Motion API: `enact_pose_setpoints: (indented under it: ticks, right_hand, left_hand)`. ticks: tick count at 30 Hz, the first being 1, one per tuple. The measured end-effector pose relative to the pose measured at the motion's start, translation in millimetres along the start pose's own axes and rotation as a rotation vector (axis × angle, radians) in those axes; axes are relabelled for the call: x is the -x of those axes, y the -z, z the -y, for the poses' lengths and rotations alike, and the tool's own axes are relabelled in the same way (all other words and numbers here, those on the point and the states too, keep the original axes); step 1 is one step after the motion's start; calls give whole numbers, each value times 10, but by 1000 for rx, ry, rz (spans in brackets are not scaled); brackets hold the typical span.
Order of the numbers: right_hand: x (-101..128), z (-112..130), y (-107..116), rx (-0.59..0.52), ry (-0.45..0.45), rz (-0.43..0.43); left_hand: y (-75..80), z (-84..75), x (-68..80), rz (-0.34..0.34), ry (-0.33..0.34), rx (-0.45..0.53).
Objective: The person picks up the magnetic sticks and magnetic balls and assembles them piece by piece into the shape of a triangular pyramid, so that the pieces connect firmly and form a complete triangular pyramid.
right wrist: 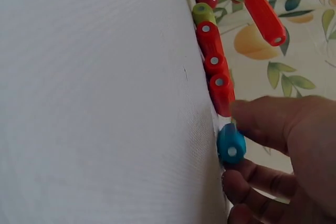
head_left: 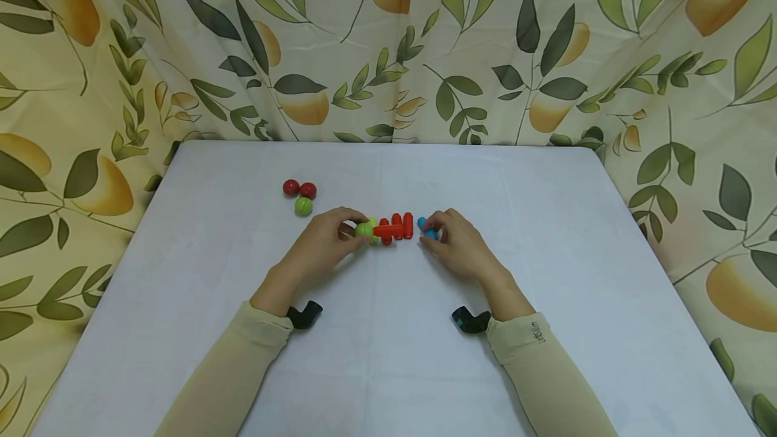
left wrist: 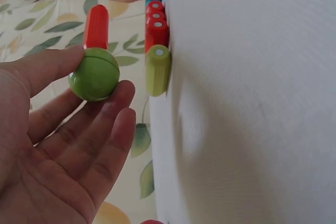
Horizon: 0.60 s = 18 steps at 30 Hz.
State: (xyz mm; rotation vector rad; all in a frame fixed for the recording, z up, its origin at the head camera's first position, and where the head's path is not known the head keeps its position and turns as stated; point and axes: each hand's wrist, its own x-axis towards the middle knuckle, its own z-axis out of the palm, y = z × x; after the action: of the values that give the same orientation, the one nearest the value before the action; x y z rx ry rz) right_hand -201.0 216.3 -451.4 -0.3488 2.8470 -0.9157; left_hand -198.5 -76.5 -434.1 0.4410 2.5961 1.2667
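Note:
My left hand [head_left: 357, 230] pinches a green ball [head_left: 365, 228] between thumb and fingers. An orange-red stick [head_left: 388, 229] is stuck to the ball and points right, held just above the table; the ball [left wrist: 94, 74] and stick [left wrist: 96, 26] also show in the left wrist view. A row of short pegs lies on the white table: one yellow-green peg [left wrist: 157, 69], then three red pegs [right wrist: 215, 64]. At the row's right end my right hand [head_left: 432, 229] pinches a blue peg [right wrist: 231, 144] that rests on the cloth.
Two red balls [head_left: 299, 189] and a green ball [head_left: 303, 206] lie together to the back left of my left hand. The white tablecloth [head_left: 388, 356] covers the table. A leaf-and-fruit printed curtain [head_left: 388, 52] surrounds it on three sides.

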Motion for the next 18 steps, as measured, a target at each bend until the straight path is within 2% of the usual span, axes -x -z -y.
enact_pose_setpoints:
  ticks: [6, 10, 18]
  right_hand:
    - [10, 19, 36, 31, -24, -27]
    - [18, 17, 51, 13, -39, -51]
    - [27, -4, 85, -25, -75, -79]
  left_hand:
    - [-4, 6, 0, -6, -31, -3]
    - [-13, 14, 1, -10, -62, -17]
    - [-22, 19, -11, -20, -39, -24]
